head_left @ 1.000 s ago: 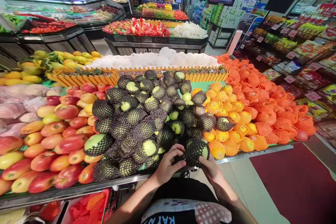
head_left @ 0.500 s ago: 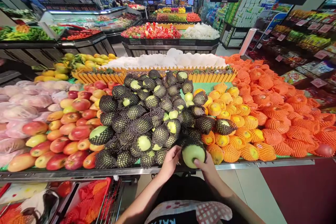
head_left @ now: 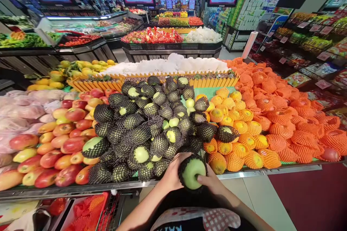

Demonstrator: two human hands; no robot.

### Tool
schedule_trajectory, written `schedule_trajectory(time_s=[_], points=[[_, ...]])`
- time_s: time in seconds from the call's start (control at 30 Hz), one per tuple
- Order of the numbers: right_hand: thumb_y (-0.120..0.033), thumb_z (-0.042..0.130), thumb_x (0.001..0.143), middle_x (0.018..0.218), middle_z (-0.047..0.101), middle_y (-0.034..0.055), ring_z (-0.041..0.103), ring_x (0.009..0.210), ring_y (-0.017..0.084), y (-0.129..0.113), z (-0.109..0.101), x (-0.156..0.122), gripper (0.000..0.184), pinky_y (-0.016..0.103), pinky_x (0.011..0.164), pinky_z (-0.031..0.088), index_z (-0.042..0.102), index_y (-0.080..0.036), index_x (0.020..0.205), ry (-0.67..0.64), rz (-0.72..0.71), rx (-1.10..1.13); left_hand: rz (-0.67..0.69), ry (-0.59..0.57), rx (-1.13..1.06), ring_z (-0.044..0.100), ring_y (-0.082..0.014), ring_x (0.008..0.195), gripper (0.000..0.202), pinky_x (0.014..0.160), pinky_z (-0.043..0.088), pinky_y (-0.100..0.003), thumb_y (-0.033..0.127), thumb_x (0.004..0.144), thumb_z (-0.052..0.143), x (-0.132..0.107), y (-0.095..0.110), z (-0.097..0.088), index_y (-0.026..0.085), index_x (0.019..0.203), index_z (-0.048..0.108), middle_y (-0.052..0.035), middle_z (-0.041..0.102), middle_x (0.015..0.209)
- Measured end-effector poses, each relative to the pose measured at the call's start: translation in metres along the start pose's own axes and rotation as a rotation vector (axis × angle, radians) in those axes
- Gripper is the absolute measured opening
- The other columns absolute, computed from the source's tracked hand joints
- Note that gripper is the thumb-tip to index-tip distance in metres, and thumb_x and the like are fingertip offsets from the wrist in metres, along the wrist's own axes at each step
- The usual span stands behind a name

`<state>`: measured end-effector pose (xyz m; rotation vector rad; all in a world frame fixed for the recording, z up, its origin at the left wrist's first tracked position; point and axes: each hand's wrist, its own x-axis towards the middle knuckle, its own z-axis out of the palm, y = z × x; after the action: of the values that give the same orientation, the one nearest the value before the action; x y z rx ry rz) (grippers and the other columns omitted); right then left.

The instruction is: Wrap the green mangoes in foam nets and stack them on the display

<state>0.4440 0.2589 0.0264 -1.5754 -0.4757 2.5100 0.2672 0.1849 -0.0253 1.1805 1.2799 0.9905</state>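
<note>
A green apple (head_left: 193,174) half wrapped in a black foam net sits between my two hands at the front edge of the display. My left hand (head_left: 172,173) curls round its left side with fingers over the net. My right hand (head_left: 214,183) grips its lower right, thumb pressed on the bare green skin. Directly behind lies the heap of green apples in black nets (head_left: 151,130).
Red and yellow apples (head_left: 56,140) lie to the left, orange-netted fruit (head_left: 271,115) to the right. The metal display edge (head_left: 284,169) runs across in front. A red basket (head_left: 86,211) sits low left. Price signs hang overhead and more produce stands lie behind.
The apple has come off the heap toward me. Its net has been pushed back, baring the green skin that was covered a second ago.
</note>
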Motion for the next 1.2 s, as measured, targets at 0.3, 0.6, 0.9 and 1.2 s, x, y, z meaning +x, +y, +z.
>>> schedule_trajectory(time_s=[0.3,0.6,0.9,1.2], points=[[-0.064,0.085,0.068,0.156,0.049,0.0112,0.05,0.14,0.031,-0.038,-0.039,0.029,0.094,0.05,0.116,0.033,0.049,-0.035,0.15,-0.148,-0.218,-0.19,-0.152,0.325,0.217,0.059,-0.0353,0.128,0.09,0.114,0.046,-0.05,0.038,0.057,0.088,0.117,-0.02,-0.074,0.018,0.136,0.048,-0.0161,0.059,0.137],[-0.062,0.076,0.079,0.139,0.065,0.0127,0.064,0.12,0.032,-0.038,-0.104,0.046,0.068,0.045,0.099,0.049,0.061,-0.035,0.139,-0.001,-0.295,-0.141,-0.555,0.481,0.768,0.057,-0.0336,0.128,0.085,0.111,0.047,-0.045,0.035,0.075,0.081,0.276,-0.143,-0.172,0.018,0.146,0.038,-0.017,0.054,0.141],[-0.053,0.077,0.082,0.113,0.075,0.0114,0.07,0.102,0.03,-0.062,-0.107,0.072,0.048,0.047,0.093,0.055,0.071,-0.031,0.125,0.204,-0.422,-0.227,-1.021,0.207,1.057,0.036,-0.0481,0.143,0.126,0.119,0.031,-0.053,0.065,0.075,0.073,0.352,-0.219,-0.169,-0.008,0.158,0.013,-0.0354,0.038,0.153],[-0.038,0.079,0.083,0.131,0.063,0.0127,0.055,0.125,0.036,-0.1,-0.141,0.074,0.048,0.059,0.107,0.042,0.067,-0.029,0.128,0.638,-0.734,-1.13,-0.47,0.124,0.953,0.023,-0.0437,0.151,0.099,0.125,0.019,-0.057,0.038,0.086,0.064,0.337,-0.158,-0.094,0.003,0.162,0.012,-0.0259,0.021,0.165]])
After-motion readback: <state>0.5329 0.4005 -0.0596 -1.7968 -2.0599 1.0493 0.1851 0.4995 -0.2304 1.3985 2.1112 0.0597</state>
